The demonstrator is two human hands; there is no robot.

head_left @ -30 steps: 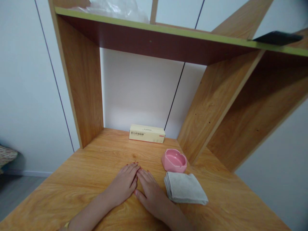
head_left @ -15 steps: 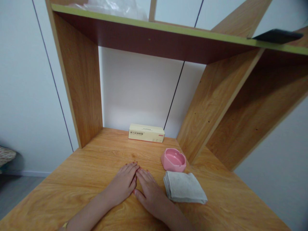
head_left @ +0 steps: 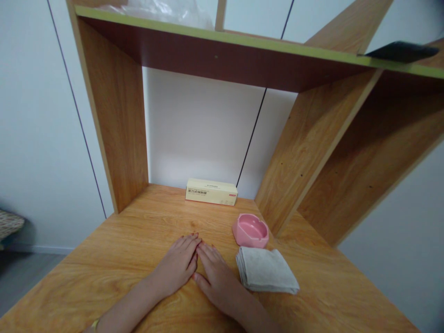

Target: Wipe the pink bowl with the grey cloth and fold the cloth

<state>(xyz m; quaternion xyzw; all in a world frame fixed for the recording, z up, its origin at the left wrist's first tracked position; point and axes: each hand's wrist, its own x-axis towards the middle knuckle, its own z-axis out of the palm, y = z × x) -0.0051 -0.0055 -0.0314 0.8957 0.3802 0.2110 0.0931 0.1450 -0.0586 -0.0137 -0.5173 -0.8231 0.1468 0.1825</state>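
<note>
My left hand [head_left: 178, 263] lies flat on the wooden desk, palm down, its fingers stretched out. Beside it, my right hand [head_left: 215, 276] rests flat too, and the fingertips of both hands touch. Neither hand holds anything. To the right of my right hand is a folded grey cloth [head_left: 267, 270]. A pink ashtray [head_left: 250, 230] with notches in its rim stands just behind the cloth. Farther back, a cream-coloured cling film box [head_left: 211, 192] with printed characters lies lengthwise near the rear wall.
The wooden desk [head_left: 114, 259] has upright side panels [head_left: 114, 115] left and right. Overhead runs a shelf with a yellow-green edge [head_left: 249, 40], bearing a clear plastic bag [head_left: 169, 13] and a dark flat object [head_left: 400, 52]. A patterned fabric edge [head_left: 10, 224] shows at far left.
</note>
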